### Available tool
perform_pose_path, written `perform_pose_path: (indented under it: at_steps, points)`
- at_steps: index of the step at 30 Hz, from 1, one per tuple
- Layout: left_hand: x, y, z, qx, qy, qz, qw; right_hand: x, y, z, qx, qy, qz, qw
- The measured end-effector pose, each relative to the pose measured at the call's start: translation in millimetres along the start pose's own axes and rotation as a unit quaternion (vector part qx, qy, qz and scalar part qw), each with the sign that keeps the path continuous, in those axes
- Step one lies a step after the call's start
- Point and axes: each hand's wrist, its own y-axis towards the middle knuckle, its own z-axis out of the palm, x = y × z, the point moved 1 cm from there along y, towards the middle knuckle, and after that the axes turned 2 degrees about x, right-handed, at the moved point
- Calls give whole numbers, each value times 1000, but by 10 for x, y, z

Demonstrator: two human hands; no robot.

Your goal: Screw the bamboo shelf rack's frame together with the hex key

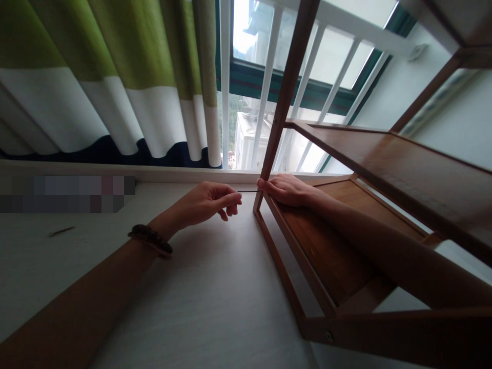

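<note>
A brown wooden shelf (282, 102) stands on the right, with a flat panel at its lower level and another above. My left hand (215, 200) is closed, thumb and fingers pinching a thin dark rod (249, 191) that looks like a hex key. Its far tip meets the side of the shelf's corner post, low down. My right hand (286, 189) reaches in over the lower panel (326, 246) and grips that same post, fingers around its inner side and thumb near the rod's tip. A bolt head (329, 336) shows in the nearer lower rail.
A small thin pointed piece (61, 231) lies on the pale surface (207, 297) at left. Behind are a green, white and navy curtain (146, 77) and white window bars (269, 61). A blurred-out patch (65, 195) covers something by the ledge.
</note>
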Motion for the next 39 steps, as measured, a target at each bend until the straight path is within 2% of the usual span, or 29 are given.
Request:
perform_pose_path:
  at_steps: [3, 5, 8, 11, 13, 15, 17, 18, 20, 23, 28, 30, 35, 39]
  points:
    - [20, 15, 5, -1, -22, -4, 1000, -1, -7, 5, -6, -4, -4, 1000]
    - [47, 26, 6, -7, 2, 10, 1000, -6, -9, 9, -11, -3, -7, 1000]
    - [98, 23, 15, -66, 108, 67, 990, -7, -9, 9, -17, 0, -7, 1000]
    - [138, -9, 58, -141, 230, 136, 953, 7, -11, 2, -18, 5, -6, 1000]
    - [150, -25, 98, -161, 249, 152, 943, 18, -14, -3, -18, 5, -3, 1000]
    - [147, -19, 128, -150, 180, 124, 964, 24, -17, -7, -19, 2, 0, 1000]
    - [134, 7, 146, -114, 37, 56, 991, 25, -18, -8, -20, 0, 1, 1000]
    - [125, 24, 150, -100, -46, 19, 994, 24, -18, -8, -21, 0, 1, 1000]
    - [108, 54, 153, -81, -187, -42, 978, 21, -18, -8, -22, -1, 2, 1000]
    - [109, 71, 152, -67, -300, -99, 947, 20, -19, -11, -21, -2, 0, 1000]
    - [178, 29, 170, -29, -319, -211, 924, 19, -19, -9, -21, 0, -1, 1000]
    - [190, 22, 177, -1, -332, -230, 915, 17, -16, -4, -21, 1, -3, 1000]
    - [148, 52, 177, 27, -406, -194, 893, 17, -15, 1, -23, 2, 0, 1000]
    - [101, 57, 177, 9, -341, -141, 929, 25, -21, -6, -20, 3, 1, 1000]
